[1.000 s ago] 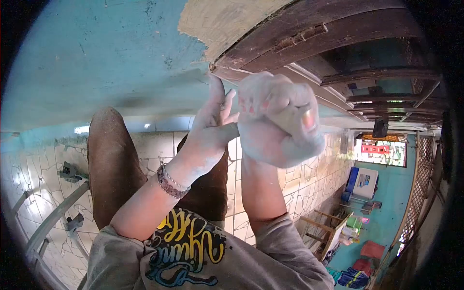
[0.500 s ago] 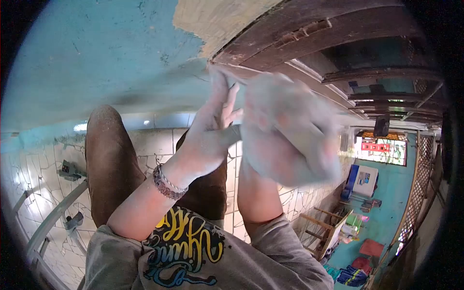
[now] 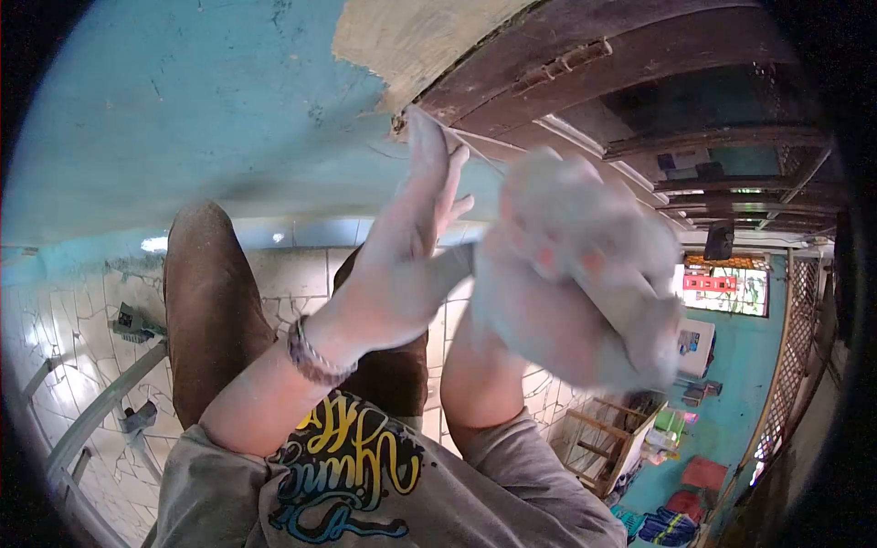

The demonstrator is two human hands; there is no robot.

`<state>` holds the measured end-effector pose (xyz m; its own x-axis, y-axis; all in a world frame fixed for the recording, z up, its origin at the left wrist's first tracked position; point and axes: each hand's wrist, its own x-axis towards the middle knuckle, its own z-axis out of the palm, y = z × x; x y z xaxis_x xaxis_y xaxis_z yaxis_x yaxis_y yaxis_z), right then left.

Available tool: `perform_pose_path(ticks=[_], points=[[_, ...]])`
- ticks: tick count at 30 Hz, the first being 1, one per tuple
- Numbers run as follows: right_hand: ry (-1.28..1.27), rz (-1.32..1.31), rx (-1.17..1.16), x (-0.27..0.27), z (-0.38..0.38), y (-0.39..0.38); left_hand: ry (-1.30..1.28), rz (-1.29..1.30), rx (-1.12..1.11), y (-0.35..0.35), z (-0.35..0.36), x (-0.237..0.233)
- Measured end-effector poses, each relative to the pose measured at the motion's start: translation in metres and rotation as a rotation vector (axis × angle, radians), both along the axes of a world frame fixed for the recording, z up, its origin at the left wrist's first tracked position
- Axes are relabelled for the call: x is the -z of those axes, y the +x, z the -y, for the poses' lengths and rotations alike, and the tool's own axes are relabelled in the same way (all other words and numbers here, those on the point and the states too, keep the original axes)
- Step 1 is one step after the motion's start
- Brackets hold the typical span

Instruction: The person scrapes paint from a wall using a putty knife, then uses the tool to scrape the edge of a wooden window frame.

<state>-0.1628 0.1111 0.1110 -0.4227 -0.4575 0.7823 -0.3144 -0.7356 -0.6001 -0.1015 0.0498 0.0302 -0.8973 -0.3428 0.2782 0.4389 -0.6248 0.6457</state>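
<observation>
My left hand [image 3: 402, 256] is raised near the blue wall [image 3: 201, 100] with its fingers stretched out, holding nothing I can see. Pale dust covers it, and a braided bracelet circles the wrist. Its thumb points toward my right hand [image 3: 585, 265], which is curled closed with the finger side facing me. White powder coats that hand as well, and motion blurs it. Whether something sits inside the curled fingers is hidden. Beyond the left fingertips lies the lower corner of a dark wooden frame [image 3: 512, 82], beside a bare cream patch [image 3: 411, 41] on the wall.
Cracked-pattern tiles [image 3: 297, 274] cover the floor around my knees. A metal ladder-like frame [image 3: 105, 402] lies at the left, near a brush-like tool [image 3: 135, 321]. A wooden stand [image 3: 598, 443], a red chair or stool [image 3: 703, 473] and a lattice panel [image 3: 790, 338] are at the right.
My right hand has moved right and slightly down, staying curled. My left hand has shifted a little to the right, its fingers still extended.
</observation>
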Motion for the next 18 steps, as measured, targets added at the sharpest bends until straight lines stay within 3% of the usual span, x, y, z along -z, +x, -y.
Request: perform_pose_path(ticks=[3,9,11,13,14,17,18], points=[[0.042,0.011,0.091,0.004,0.007,-0.007,0.029,0.094,0.019,-0.003,0.003,0.005],[-0.086,-0.071,0.033,0.001,0.009,-0.004,0.016,-0.038,0.043,-0.004,0.004,-0.003],[0.053,0.01,0.056,0.016,0.009,-0.016,0.228,0.003,0.141,-0.003,0.004,0.004],[0.164,0.136,0.024,0.012,0.007,-0.014,0.188,0.015,0.122,-0.002,0.006,0.006],[0.104,0.11,-0.008,0.003,0.006,-0.008,0.168,0.021,0.112,-0.001,0.006,0.006],[0.046,0.018,-0.043,-0.005,0.004,-0.012,-0.142,-0.022,-0.009,0.002,0.007,-0.013],[0.043,-0.02,-0.045,-0.005,0.004,-0.018,-0.002,-0.014,0.044,0.001,0.006,-0.012]])
